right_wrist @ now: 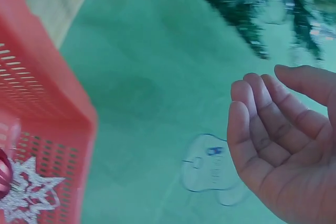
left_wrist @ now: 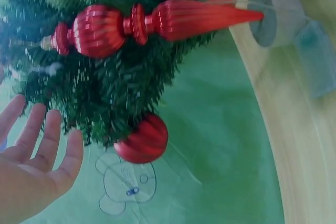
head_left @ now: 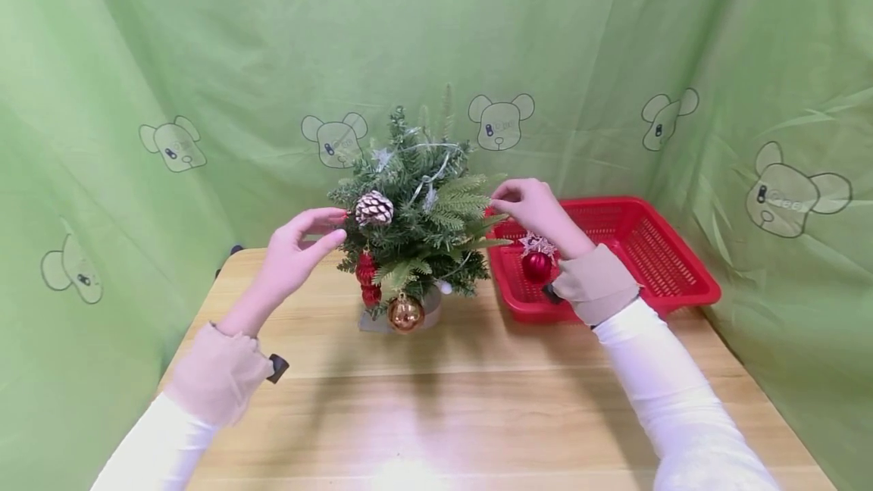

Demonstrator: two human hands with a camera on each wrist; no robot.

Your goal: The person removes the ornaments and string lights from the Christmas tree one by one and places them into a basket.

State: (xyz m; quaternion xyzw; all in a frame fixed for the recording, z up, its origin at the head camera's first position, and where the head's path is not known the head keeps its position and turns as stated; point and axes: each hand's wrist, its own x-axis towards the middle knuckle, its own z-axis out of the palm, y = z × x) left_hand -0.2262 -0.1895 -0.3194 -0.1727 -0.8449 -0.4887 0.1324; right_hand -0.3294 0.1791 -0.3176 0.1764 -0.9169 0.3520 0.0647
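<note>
A small artificial Christmas tree (head_left: 436, 203) stands on the table between both hands. It carries a pinecone (head_left: 373, 208), a gold ball (head_left: 405, 313) and a long red spindle ornament (left_wrist: 173, 22), with a red ball (left_wrist: 144, 139) also hanging in the left wrist view. My left hand (head_left: 300, 247) is at the tree's left side beside the pinecone, fingers spread and holding nothing. On the other side, my right hand (head_left: 528, 207) is close to the branches. Its palm faces up in the right wrist view, fingers (right_wrist: 273, 114) loosely bent around nothing.
To the right of the tree, a red plastic basket (head_left: 671, 300) holds a dark red ball (head_left: 537, 267) and a silver glitter star (right_wrist: 31, 190). The wooden table (head_left: 382, 408) extends in front. Green curtains (head_left: 273, 36) printed with bear faces enclose the back and sides.
</note>
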